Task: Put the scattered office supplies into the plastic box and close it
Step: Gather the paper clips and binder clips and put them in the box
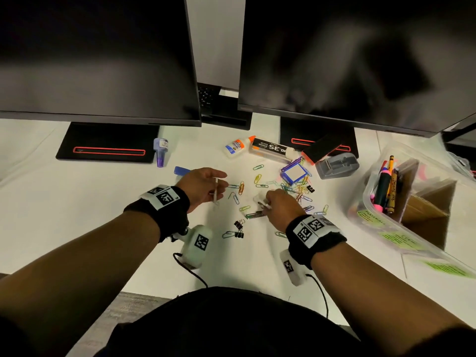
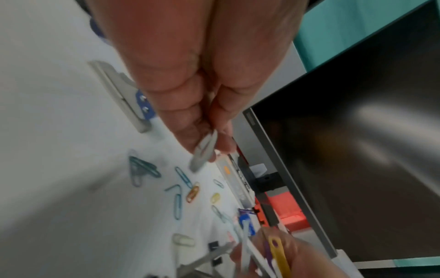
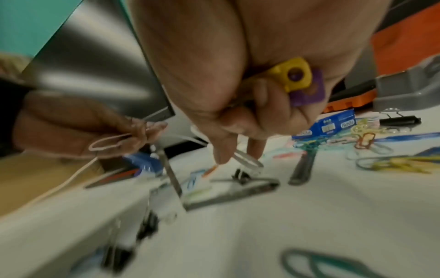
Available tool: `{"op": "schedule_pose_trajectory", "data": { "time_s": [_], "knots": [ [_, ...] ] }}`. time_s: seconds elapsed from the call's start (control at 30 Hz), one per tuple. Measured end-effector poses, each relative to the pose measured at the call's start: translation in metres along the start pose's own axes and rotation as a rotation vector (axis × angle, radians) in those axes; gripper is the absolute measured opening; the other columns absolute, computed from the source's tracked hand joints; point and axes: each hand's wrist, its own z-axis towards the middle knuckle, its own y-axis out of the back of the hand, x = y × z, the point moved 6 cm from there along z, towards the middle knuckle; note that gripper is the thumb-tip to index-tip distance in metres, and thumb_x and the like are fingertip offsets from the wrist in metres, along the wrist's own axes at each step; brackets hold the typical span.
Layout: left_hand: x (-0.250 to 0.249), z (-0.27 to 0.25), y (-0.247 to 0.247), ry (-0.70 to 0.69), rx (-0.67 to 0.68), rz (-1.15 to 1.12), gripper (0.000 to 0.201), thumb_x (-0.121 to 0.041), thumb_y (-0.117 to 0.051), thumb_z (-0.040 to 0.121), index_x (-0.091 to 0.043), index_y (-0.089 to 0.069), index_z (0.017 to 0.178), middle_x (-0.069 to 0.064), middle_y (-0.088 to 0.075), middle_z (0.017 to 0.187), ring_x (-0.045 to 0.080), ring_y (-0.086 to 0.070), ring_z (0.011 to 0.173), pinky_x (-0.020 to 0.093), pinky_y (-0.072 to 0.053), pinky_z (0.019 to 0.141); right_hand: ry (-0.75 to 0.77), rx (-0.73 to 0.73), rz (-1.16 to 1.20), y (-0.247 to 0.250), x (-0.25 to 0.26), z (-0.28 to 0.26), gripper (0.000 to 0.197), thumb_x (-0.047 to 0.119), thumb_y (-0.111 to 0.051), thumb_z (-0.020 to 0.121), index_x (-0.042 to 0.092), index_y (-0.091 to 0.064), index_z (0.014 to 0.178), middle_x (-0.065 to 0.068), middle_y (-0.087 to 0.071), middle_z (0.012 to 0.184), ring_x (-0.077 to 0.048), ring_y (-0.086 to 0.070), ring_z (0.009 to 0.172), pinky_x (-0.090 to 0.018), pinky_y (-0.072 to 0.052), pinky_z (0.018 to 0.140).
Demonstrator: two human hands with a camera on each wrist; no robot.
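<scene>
Left hand (image 1: 203, 185): fingers and thumb are curled, and a pale paper clip (image 2: 203, 150) is pinched at the fingertips above the surface (image 1: 90, 202).

Right hand (image 1: 282, 207): fingers are curled round yellow and purple plastic pieces (image 3: 297, 79), held against the palm; what these are cannot be told. A further clip (image 3: 247, 159) is pinched at the fingertips just above the surface. White items are also seen in this hand from the head view, too blurred to identify.

Between the hands, at 3 o'clock of the left hand, loose clips (image 1: 235, 191) in several colours are scattered. A strip of staples (image 1: 255, 215) lies just beside the right hand at 9 o'clock. Black binder clips (image 1: 239, 229) lie at 7 o'clock of the right hand.

At 12 o'clock of the right hand a blue clip box (image 1: 295, 172) sits among a tangle of clips. Beyond it lie a glue bottle (image 1: 238, 145), a staple box (image 1: 271, 150) and a grey tape dispenser (image 1: 336, 166).

The plastic box (image 1: 371, 184) stands open at 3 o'clock of the right hand, well apart, with pens (image 1: 385, 184) upright inside.
</scene>
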Motion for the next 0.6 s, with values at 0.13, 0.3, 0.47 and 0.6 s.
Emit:
{"op": "schedule_pose_trajectory", "data": {
  "time_s": [0.13,0.3,0.47,0.6],
  "knots": [
    [0.023,-0.002,0.015,0.083,-0.077,0.225,0.037,0.007,-0.025,0.095,-0.006,-0.056,0.11,0.005,-0.058,0.08,0.011,-0.047,0.062,0.02,-0.039,0.058,0.099,0.035,-0.125,-0.022,0.003,-0.001,0.023,0.009,-0.048,0.091,0.006,-0.055,0.113,-0.015,-0.052,0.117,-0.032,-0.055,0.107,-0.033,-0.043,0.085],
    [0.036,-0.004,0.007,0.159,0.006,0.478,0.035,0.006,-0.029,0.095,0.001,-0.053,0.12,0.006,-0.052,0.076,0.005,-0.049,0.043,0.014,-0.035,0.039,0.12,0.026,-0.168,-0.028,0.005,0.0,0.03,0.009,-0.041,0.093,0.01,-0.051,0.122,-0.012,-0.052,0.119,-0.031,-0.055,0.108,-0.035,-0.045,0.088],
    [0.032,-0.005,-0.01,0.033,-0.039,0.821,0.028,-0.014,-0.049,0.093,-0.008,-0.056,0.12,0.008,-0.063,0.109,0.021,-0.056,0.093,0.023,-0.043,0.072,0.081,-0.062,-0.037,-0.012,0.003,-0.008,0.022,0.009,-0.044,0.092,0.006,-0.056,0.111,-0.016,-0.062,0.108,-0.031,-0.058,0.1,-0.026,-0.037,0.072],
    [0.019,-0.01,-0.035,-0.086,0.1,0.878,0.037,-0.03,-0.062,0.088,-0.017,-0.054,0.122,0.004,-0.059,0.124,0.023,-0.054,0.115,0.026,-0.041,0.089,-0.031,-0.246,0.328,0.013,-0.001,-0.018,0.009,0.013,-0.062,0.086,0.006,-0.058,0.082,-0.004,-0.055,0.073,-0.019,-0.048,0.07,-0.026,-0.029,0.057]
  ]
}}
